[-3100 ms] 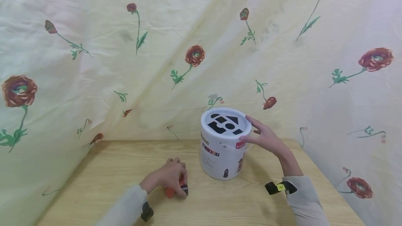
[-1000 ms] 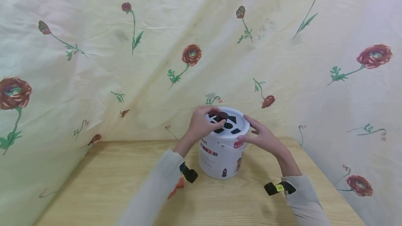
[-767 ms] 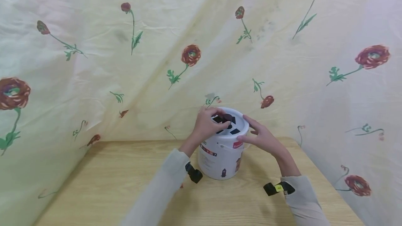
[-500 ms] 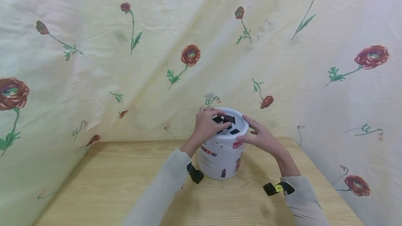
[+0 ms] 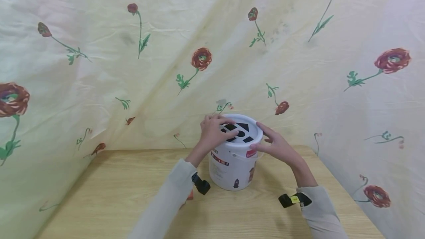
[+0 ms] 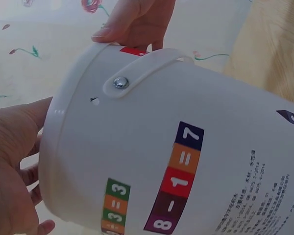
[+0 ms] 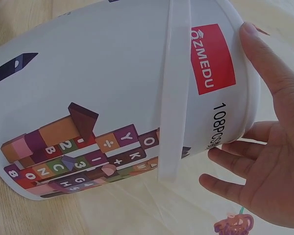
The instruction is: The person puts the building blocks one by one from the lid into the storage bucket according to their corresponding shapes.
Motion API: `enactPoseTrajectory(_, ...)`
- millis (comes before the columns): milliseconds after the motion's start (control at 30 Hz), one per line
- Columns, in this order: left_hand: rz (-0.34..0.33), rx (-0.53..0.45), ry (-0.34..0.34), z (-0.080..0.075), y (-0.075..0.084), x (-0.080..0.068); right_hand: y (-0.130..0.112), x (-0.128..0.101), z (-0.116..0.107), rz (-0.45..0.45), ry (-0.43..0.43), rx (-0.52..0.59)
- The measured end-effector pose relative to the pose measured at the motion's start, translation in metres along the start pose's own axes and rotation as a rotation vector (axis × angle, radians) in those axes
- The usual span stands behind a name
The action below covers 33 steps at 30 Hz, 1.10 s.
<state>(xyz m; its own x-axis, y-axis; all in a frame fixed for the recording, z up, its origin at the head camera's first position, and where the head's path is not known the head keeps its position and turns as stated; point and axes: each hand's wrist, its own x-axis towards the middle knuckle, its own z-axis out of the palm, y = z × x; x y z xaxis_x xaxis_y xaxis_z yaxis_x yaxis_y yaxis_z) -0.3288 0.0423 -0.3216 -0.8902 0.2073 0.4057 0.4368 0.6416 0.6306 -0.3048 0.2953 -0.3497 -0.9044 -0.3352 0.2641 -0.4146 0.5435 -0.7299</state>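
A white bucket [image 5: 234, 165] stands upright on the counter [image 5: 109, 191], just right of the frame's centre. Its lid [image 5: 254, 132] carries black shape-holes. The left hand [image 5: 214, 134] lies on the lid's left part, fingers loosely spread and holding nothing. The right hand [image 5: 277, 145] touches the rim from the right, fingers straight (thumb on the edge). An orange block [image 5: 190, 195] peeks out beneath the left sleeve [image 5: 166, 204], lower centre.
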Motion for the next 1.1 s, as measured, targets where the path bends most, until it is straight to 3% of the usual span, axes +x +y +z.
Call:
enactPoseTrajectory(300,0.058,-0.067,0.032,-0.022,-0.016,-0.01,-0.002,-0.001,0.0,0.002,0.004,0.003)
enactPoseTrajectory(533,0.091,-0.114,0.062,-0.036,-0.05,-0.029,-0.003,-0.001,-0.001,-0.004,0.007,0.004)
enactPoseTrajectory(700,0.15,-0.09,0.074,-0.038,-0.081,-0.047,-0.002,-0.001,-0.001,0.009,0.004,0.003)
enactPoseTrajectory(867,0.185,-0.031,-0.039,-0.041,-0.111,-0.066,-0.002,-0.001,-0.002,0.01,0.006,0.004)
enactPoseTrajectory(1100,0.137,-0.005,-0.387,-0.048,-0.145,-0.091,-0.001,-0.001,-0.001,0.017,0.003,-0.007)
